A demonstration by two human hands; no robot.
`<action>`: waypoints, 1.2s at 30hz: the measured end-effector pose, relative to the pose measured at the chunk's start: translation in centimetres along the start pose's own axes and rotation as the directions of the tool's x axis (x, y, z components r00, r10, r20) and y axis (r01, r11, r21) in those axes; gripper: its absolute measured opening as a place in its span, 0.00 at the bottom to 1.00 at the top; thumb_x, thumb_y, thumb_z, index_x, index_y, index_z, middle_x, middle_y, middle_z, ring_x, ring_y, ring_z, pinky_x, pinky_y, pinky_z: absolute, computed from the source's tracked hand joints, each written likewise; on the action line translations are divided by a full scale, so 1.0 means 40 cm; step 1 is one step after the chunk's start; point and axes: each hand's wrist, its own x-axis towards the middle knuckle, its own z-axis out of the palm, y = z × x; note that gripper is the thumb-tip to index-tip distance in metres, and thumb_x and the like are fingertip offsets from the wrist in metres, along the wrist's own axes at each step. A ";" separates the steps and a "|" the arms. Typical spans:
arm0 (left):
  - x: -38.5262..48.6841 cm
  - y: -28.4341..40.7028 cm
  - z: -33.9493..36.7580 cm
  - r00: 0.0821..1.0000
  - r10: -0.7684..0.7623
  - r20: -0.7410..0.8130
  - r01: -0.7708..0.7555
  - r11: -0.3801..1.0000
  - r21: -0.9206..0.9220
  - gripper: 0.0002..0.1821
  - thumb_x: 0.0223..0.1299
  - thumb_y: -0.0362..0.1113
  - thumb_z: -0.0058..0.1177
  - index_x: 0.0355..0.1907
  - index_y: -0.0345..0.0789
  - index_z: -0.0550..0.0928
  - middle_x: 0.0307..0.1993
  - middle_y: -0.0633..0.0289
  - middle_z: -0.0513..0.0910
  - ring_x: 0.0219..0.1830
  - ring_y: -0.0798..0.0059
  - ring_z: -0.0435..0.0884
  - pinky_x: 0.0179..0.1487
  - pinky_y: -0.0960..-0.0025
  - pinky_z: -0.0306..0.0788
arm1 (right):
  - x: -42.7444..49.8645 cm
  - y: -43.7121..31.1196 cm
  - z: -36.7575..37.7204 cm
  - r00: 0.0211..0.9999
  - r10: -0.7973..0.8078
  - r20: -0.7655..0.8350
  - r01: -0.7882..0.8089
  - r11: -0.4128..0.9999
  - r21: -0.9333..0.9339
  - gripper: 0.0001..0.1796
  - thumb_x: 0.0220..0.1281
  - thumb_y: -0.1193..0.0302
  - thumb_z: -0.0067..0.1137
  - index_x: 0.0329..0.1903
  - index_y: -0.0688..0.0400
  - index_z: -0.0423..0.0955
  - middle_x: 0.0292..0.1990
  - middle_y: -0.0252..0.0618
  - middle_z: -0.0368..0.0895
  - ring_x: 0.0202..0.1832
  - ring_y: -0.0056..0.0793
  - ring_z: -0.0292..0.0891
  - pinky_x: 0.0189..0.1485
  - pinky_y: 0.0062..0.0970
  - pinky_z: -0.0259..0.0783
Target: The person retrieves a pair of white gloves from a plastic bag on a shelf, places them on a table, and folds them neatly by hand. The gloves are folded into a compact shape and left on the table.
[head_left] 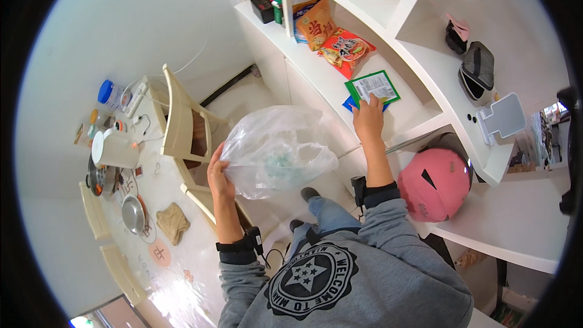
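My left hand (220, 173) grips the edge of a clear plastic bag (278, 150), which hangs puffed out in front of me. Something pale green shows faintly through its film; what it is I cannot tell. Over on the cabinet shelf, my right hand (370, 116) has its fingers on a green-edged packet (374, 87) with a printed white panel. A blue packet (350, 104) sticks out beneath it. Whether the fingers pinch either packet or only rest there is unclear.
Behind the packets lie a red noodle packet (347, 50) and an orange snack bag (316, 25). A pink helmet (435, 187) sits by my right forearm. To the left, a dining table (168, 278) holds a white kettle (116, 148), a metal bowl (133, 214) and a tan cloth (173, 223); wooden chairs (182, 118) stand beside it.
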 end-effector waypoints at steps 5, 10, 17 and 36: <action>-0.087 0.055 -0.084 1.000 0.031 0.001 -0.031 0.991 -0.129 0.35 0.49 0.23 0.39 0.66 0.23 0.73 0.62 0.48 0.78 0.61 0.62 0.78 0.67 0.64 0.71 | -0.017 -0.143 -0.045 0.930 -0.326 0.171 0.202 0.841 0.502 0.24 0.59 0.62 0.70 0.56 0.57 0.79 0.64 0.55 0.71 0.68 0.50 0.64 0.70 0.41 0.63; -0.233 0.121 -0.202 0.994 0.078 -0.075 -0.084 0.994 -0.076 0.34 0.51 0.23 0.40 0.66 0.26 0.73 0.62 0.50 0.78 0.61 0.63 0.79 0.65 0.64 0.73 | -0.166 -0.391 -0.025 0.779 -0.542 0.315 0.185 0.678 0.711 0.20 0.62 0.67 0.64 0.56 0.58 0.79 0.56 0.51 0.81 0.61 0.48 0.76 0.62 0.42 0.69; -0.565 0.209 -0.421 0.869 0.427 -0.250 -0.189 0.753 0.630 0.27 0.58 0.32 0.66 0.62 0.32 0.80 0.49 0.61 0.83 0.49 0.72 0.79 0.56 0.70 0.73 | -0.342 -0.628 -0.111 0.710 -0.623 0.328 -0.170 0.300 0.939 0.14 0.73 0.76 0.43 0.52 0.62 0.78 0.39 0.32 0.84 0.39 0.18 0.74 0.45 0.22 0.71; -1.343 -0.070 -0.540 0.072 0.814 -0.576 0.323 0.527 0.786 0.25 0.45 0.32 0.75 0.47 0.33 0.79 0.47 0.55 0.81 0.44 0.59 0.80 0.47 0.67 0.75 | -1.046 -1.036 -0.072 -0.237 -0.819 0.523 -0.481 0.567 0.669 0.23 0.82 0.64 0.35 0.68 0.60 0.70 0.69 0.44 0.69 0.72 0.37 0.64 0.71 0.42 0.64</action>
